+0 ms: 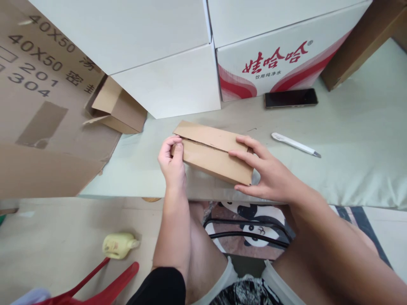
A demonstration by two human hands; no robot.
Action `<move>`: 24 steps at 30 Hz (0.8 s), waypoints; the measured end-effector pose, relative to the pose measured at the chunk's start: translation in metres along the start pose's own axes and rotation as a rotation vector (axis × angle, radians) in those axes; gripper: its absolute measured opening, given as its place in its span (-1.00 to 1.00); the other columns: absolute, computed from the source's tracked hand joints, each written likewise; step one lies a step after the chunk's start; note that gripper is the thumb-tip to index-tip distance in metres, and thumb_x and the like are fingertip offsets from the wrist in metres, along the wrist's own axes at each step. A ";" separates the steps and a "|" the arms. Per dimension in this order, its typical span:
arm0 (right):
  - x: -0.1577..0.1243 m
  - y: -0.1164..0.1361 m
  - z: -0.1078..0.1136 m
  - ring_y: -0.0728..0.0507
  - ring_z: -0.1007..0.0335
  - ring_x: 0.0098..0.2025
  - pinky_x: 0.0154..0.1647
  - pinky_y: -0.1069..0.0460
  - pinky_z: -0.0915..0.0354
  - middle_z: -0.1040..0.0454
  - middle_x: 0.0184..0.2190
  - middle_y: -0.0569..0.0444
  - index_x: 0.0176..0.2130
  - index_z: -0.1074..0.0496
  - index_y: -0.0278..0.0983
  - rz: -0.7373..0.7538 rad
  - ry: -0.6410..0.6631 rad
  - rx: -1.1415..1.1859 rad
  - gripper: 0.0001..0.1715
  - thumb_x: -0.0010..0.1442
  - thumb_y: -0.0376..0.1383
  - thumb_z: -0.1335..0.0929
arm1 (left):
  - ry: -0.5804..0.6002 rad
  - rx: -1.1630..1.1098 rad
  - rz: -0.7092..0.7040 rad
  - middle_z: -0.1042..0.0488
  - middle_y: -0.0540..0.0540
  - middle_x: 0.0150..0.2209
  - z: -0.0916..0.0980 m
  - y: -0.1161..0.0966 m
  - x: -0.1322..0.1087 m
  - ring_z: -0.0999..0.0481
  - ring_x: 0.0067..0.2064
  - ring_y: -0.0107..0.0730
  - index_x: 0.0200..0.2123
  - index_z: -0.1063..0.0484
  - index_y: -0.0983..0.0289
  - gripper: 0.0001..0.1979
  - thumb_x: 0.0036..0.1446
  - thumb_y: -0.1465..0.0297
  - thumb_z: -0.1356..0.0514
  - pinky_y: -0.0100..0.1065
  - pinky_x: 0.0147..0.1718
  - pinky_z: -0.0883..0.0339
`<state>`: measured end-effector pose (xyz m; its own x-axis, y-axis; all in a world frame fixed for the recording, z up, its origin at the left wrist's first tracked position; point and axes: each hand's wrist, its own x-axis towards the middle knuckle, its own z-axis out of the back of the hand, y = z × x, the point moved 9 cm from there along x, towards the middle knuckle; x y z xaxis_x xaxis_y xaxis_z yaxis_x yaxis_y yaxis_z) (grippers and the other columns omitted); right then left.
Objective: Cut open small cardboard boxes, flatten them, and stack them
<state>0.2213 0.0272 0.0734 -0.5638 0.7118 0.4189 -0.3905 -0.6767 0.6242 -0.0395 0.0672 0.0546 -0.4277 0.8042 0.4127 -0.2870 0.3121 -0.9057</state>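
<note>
A small brown cardboard box (216,157) lies tilted on the pale green cloth of the table, a long seam running along its top. My left hand (173,159) grips its left end, thumb and fingers pressed together there. On the right end rests my right hand (263,169), fingers spread over the top and the thumb at the near lower corner. A white pen-like cutter (296,145) lies to the right of the box. Behind it is a black phone (291,98), against a white carton with red lettering (276,63).
White cartons (168,80) stand stacked along the back. At the left are a large printed brown carton (47,97) and a small open box (119,106). Another brown carton (359,46) stands back right. On the floor lies a yellow bottle (117,245).
</note>
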 end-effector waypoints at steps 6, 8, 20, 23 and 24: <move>-0.002 -0.002 -0.001 -0.47 -0.06 0.47 0.39 -0.43 -0.21 -0.08 0.43 -0.25 0.34 -0.24 -0.12 -0.030 0.006 -0.004 -0.16 0.20 0.03 -0.45 | 0.003 0.178 -0.039 -0.62 0.11 -0.10 0.002 -0.010 -0.002 -0.60 -0.04 -0.31 -0.12 -0.55 0.23 -0.79 0.20 0.35 -0.21 -0.29 0.05 -0.44; -0.003 -0.003 -0.001 -0.46 -0.07 0.47 0.36 -0.41 -0.25 -0.04 0.44 -0.25 0.36 -0.21 -0.10 -0.044 -0.010 -0.004 -0.13 0.19 0.04 -0.45 | -0.001 0.240 -0.090 -0.63 0.12 -0.08 0.002 -0.018 -0.004 -0.60 -0.02 -0.30 -0.07 -0.55 0.25 -0.76 0.21 0.35 -0.23 -0.29 0.07 -0.44; -0.003 -0.001 0.003 -0.44 -0.12 0.44 0.33 -0.38 -0.30 -0.08 0.41 -0.24 0.41 -0.03 -0.04 -0.019 -0.050 0.032 0.00 0.18 0.06 -0.46 | -0.034 0.190 -0.090 -0.58 0.15 -0.05 0.003 -0.019 -0.005 -0.60 0.02 -0.24 -0.04 -0.46 0.24 -0.67 0.21 0.19 -0.29 -0.24 0.10 -0.46; -0.003 -0.002 0.003 -0.44 -0.16 0.42 0.32 -0.36 -0.31 -0.11 0.39 -0.26 0.34 -0.16 -0.09 -0.038 -0.034 0.022 -0.11 0.17 0.06 -0.47 | -0.011 0.226 -0.089 -0.56 0.15 -0.05 0.001 -0.018 -0.005 -0.57 0.04 -0.24 -0.03 -0.49 0.24 -0.68 0.21 0.21 -0.29 -0.23 0.13 -0.43; -0.003 -0.002 0.003 -0.44 -0.17 0.41 0.32 -0.36 -0.32 -0.13 0.38 -0.27 0.31 -0.20 -0.11 -0.042 -0.036 0.023 -0.14 0.17 0.06 -0.47 | 0.003 0.244 -0.093 -0.56 0.15 -0.04 0.000 -0.018 -0.005 -0.56 0.06 -0.23 -0.03 -0.51 0.24 -0.69 0.22 0.22 -0.29 -0.23 0.15 -0.42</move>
<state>0.2255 0.0271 0.0731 -0.5209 0.7459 0.4151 -0.3959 -0.6419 0.6567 -0.0324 0.0579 0.0692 -0.3873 0.7792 0.4928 -0.5235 0.2541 -0.8133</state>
